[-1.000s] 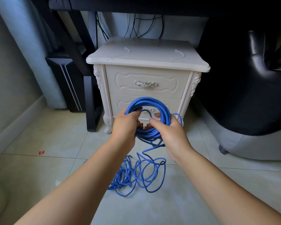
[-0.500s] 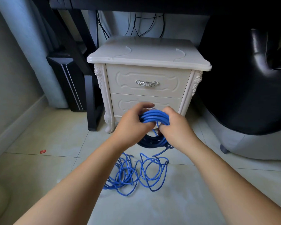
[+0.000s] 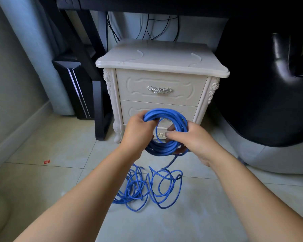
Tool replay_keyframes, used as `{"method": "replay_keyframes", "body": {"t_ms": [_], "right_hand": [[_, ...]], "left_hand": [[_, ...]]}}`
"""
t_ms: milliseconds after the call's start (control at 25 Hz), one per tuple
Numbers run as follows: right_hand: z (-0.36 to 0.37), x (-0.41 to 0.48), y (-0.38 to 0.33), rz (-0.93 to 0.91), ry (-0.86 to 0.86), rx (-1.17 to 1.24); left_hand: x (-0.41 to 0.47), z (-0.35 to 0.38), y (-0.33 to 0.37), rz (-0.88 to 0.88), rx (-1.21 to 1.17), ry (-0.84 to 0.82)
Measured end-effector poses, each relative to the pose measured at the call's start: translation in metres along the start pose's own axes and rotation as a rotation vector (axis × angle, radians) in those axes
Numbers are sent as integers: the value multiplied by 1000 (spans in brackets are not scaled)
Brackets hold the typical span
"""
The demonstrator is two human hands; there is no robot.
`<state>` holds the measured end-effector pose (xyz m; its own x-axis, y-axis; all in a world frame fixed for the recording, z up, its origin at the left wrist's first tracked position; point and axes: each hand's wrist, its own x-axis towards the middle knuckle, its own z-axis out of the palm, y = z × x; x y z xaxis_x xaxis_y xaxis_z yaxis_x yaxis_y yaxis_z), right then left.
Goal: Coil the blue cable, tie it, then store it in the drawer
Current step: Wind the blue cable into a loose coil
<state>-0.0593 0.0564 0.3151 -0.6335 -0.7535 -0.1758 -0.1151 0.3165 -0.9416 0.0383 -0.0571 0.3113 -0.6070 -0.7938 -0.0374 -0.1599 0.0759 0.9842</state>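
Note:
A ring of coiled blue cable (image 3: 171, 117) hangs in the air in front of a white nightstand (image 3: 161, 67). My left hand (image 3: 138, 133) grips the coil's upper left side, fingers curled round the strands. On the right side, my right hand (image 3: 194, 138) holds the coil, thumb across the front. A loose tangle of the same cable (image 3: 147, 187) lies on the tiled floor below, joined to the coil by one strand. Both drawers are closed; the top drawer (image 3: 159, 81) has a silver handle, and the lower drawer (image 3: 138, 109) is partly hidden by the coil.
A black desk leg (image 3: 100, 109) and a dark computer tower (image 3: 72, 88) stand left of the nightstand. To the right sits a black leather seat (image 3: 269, 84) on a grey base. A small red scrap (image 3: 46, 161) lies on the floor at left.
The coil tilted flat half a second ago and now stands upright as a ring again. Both hands stayed on it while another loop came up from the floor pile.

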Motion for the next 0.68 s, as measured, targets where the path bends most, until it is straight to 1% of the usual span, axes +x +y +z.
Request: {"method": "replay_keyframes", "body": {"t_ms": [120, 240, 360, 480, 560, 600, 680], "right_hand": [[7, -1, 1, 51, -49, 166], [17, 0, 3, 40, 46, 279], [17, 3, 4, 64, 154, 307], [12, 6, 1, 75, 165, 309], [8, 6, -1, 66, 163, 268], [6, 6, -1, 39, 160, 183], [2, 4, -2, -54, 149, -91]], "left_hand": [[5, -1, 1, -141, -275, 65], [0, 6, 0, -208, -390, 50], [-5, 8, 0, -228, -402, -59], [-6, -1, 4, -178, -332, -175], [-3, -6, 6, -147, -286, -221], [-2, -8, 8, -116, -248, -225], [-3, -10, 9, 15, -113, -213]]}}
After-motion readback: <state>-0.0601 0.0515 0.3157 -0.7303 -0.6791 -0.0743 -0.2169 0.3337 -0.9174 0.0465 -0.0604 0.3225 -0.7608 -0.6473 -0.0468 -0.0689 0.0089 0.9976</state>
